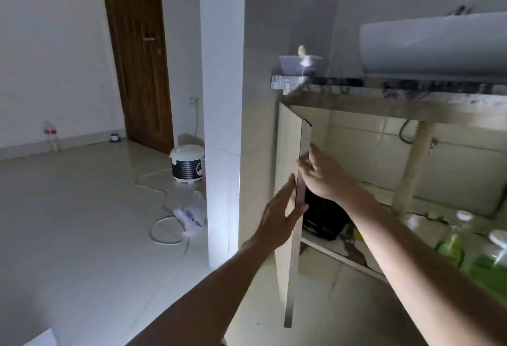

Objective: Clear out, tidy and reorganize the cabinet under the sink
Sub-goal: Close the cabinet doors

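Observation:
The cabinet door [288, 153] under the white sink [433, 46] stands swung open, edge-on to me. My left hand [279, 214] grips its free edge lower down, fingers on the outer face and thumb on the inner side. My right hand [323, 173] holds the same edge higher up, fingers curled round it. Inside the cabinet a black bag-like object [323, 219] sits on the floor behind the door. A drain pipe [411, 164] runs down from the sink. Clear bottles with green liquid [455, 241] stand at the right.
A grey bowl [296, 64] sits on the marbled counter [356, 85]. A white pillar [222, 126] stands left of the cabinet. On the tiled floor lie a rice cooker [188, 163], its white cord [162, 208], a plastic bag [192, 214] and a bottle [50, 134] by the wall.

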### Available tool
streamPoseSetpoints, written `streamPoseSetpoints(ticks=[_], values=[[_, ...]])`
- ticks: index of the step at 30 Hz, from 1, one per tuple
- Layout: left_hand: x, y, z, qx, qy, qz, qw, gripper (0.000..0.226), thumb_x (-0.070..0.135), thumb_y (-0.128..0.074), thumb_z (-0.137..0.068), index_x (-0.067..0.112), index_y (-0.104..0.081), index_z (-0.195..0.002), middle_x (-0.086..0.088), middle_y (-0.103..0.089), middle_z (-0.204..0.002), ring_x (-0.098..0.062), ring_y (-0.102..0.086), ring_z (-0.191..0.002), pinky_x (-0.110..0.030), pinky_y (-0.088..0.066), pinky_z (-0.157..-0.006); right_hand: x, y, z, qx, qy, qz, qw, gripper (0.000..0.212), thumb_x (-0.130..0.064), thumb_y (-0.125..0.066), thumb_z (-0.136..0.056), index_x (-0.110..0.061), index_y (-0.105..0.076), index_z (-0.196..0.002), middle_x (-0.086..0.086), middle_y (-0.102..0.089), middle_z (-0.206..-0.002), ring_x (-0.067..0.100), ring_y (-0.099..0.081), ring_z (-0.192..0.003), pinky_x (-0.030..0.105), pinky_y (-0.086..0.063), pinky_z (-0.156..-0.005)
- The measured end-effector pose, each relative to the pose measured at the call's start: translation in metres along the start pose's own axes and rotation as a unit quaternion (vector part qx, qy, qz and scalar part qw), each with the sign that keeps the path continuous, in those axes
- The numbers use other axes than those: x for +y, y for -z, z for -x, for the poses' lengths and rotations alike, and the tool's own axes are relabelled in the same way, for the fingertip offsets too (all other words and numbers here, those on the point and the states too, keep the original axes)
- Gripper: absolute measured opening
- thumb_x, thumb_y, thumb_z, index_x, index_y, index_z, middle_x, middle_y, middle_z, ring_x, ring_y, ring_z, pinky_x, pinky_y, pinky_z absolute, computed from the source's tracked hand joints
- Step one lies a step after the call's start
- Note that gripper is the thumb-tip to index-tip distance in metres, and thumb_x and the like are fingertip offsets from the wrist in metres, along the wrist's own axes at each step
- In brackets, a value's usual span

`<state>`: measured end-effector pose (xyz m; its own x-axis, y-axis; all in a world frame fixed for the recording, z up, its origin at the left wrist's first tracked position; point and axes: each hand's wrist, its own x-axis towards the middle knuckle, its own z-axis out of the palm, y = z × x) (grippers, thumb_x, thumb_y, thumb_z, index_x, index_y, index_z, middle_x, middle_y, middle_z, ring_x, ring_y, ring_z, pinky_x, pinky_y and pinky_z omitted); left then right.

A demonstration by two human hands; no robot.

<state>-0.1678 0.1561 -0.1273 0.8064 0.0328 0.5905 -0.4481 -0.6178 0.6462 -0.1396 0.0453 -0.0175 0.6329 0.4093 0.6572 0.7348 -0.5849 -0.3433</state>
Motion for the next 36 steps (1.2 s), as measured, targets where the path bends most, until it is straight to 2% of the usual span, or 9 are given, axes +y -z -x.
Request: streamPoseSetpoints(ticks=[2, 4, 8, 11, 15, 21, 28, 32, 36], values=[[0.010, -0.026, -0.012, -0.011, -0.010, 0.005, 1.000, 0.071, 0.042, -0.048, -0.096, 0.024, -0.010, -0.153, 0.005, -0.022, -0.158, -0.012, -0.024, -0.145, -0.037, -0.030, -0.116, 0.021, 0.014, 0.008, 0.046, -0.012, 0.046, 0.998, 0.023, 0.001, -0.044, -0.090, 0.013, -0.057, -0.077, 0.008, -0.041, -0.056, 0.022, -0.047, -0.042, 0.035, -0.044, -0.042], [0.022, -0.048, -0.024, -0.033, -0.001, -0.031, 0.999, 0.073, 0.048, -0.043, -0.096, 0.032, 0.000, -0.152, 0.007, -0.008, -0.161, -0.017, -0.023, -0.146, -0.044, -0.034, -0.113, 0.051, 0.024, 0.009, 0.022, -0.017, 0.055, 0.998, 0.043, -0.003, -0.029, -0.092, 0.007, -0.057, -0.061, 0.009, -0.033, -0.069, 0.020, -0.043, -0.034, 0.024, -0.039, -0.032], [0.044, -0.089, -0.045, -0.058, 0.026, -0.092, 0.994, 0.072, 0.050, -0.035, -0.097, 0.039, 0.015, -0.148, 0.005, 0.009, -0.161, -0.024, -0.025, -0.145, -0.051, -0.034, -0.111, 0.068, 0.055, 0.014, 0.083, -0.098, 0.104, 0.986, 0.031, -0.016, -0.031, -0.101, 0.004, -0.054, -0.106, -0.005, -0.044, -0.070, 0.025, -0.057, -0.068, 0.023, -0.042, -0.062], [0.056, -0.108, -0.059, -0.076, 0.054, -0.106, 0.990, 0.074, 0.047, -0.037, -0.098, 0.036, 0.015, -0.149, 0.002, 0.015, -0.160, -0.025, -0.014, -0.148, -0.055, -0.024, -0.114, 0.099, 0.058, 0.012, 0.028, -0.194, 0.076, 0.978, 0.039, -0.023, -0.038, -0.098, 0.002, -0.048, -0.127, -0.017, -0.034, -0.071, 0.028, -0.056, -0.094, 0.023, -0.036, -0.080], [0.062, -0.122, -0.084, -0.083, 0.053, -0.121, 0.988, 0.079, 0.053, -0.039, -0.095, 0.033, 0.015, -0.150, -0.001, 0.022, -0.158, -0.028, -0.001, -0.149, -0.059, -0.009, -0.115, 0.119, 0.064, 0.001, 0.085, -0.187, 0.060, 0.977, 0.027, -0.019, -0.042, -0.097, 0.003, -0.056, -0.100, 0.012, -0.065, -0.080, 0.034, -0.063, -0.077, 0.031, -0.044, -0.063], [0.055, -0.148, -0.117, -0.083, 0.038, -0.165, 0.982, 0.091, 0.059, -0.046, -0.090, 0.031, 0.018, -0.149, -0.007, 0.030, -0.155, -0.037, 0.008, -0.147, -0.057, -0.006, -0.116, 0.141, 0.076, -0.006, 0.090, -0.214, 0.066, 0.970, 0.017, -0.018, -0.043, -0.100, -0.008, -0.056, -0.099, 0.008, -0.062, -0.074, 0.012, -0.050, -0.055, 0.022, -0.040, -0.052], [0.042, -0.184, -0.164, -0.065, -0.005, -0.221, 0.973, 0.097, 0.070, -0.049, -0.080, 0.035, 0.011, -0.146, -0.018, 0.018, -0.158, -0.049, 0.001, -0.143, -0.064, -0.012, -0.111, 0.195, 0.084, -0.025, 0.109, -0.235, 0.071, 0.963, 0.018, -0.013, -0.039, -0.099, -0.016, -0.054, -0.089, -0.007, -0.058, -0.074, 0.011, -0.052, -0.064, 0.016, -0.037, -0.054], [0.019, -0.199, -0.190, -0.035, -0.055, -0.273, 0.960, 0.100, 0.068, -0.066, -0.068, 0.027, -0.025, -0.149, -0.021, -0.020, -0.156, -0.050, -0.033, -0.135, -0.066, -0.038, -0.097, 0.226, 0.081, -0.038, 0.131, -0.270, 0.044, 0.953, 0.023, -0.012, -0.040, -0.100, -0.014, -0.062, -0.105, -0.006, -0.061, -0.092, 0.013, -0.056, -0.078, -0.001, -0.039, -0.054], [-0.006, -0.203, -0.205, 0.003, -0.130, -0.289, 0.948, 0.096, 0.060, -0.073, -0.067, 0.025, -0.032, -0.147, -0.019, -0.017, -0.156, -0.048, -0.030, -0.137, -0.067, -0.036, -0.099, 0.250, 0.072, -0.041, 0.180, -0.253, -0.008, 0.951, 0.029, -0.013, -0.046, -0.098, -0.013, -0.062, -0.122, -0.013, -0.065, -0.089, -0.003, -0.057, -0.067, -0.002, -0.041, -0.063]])
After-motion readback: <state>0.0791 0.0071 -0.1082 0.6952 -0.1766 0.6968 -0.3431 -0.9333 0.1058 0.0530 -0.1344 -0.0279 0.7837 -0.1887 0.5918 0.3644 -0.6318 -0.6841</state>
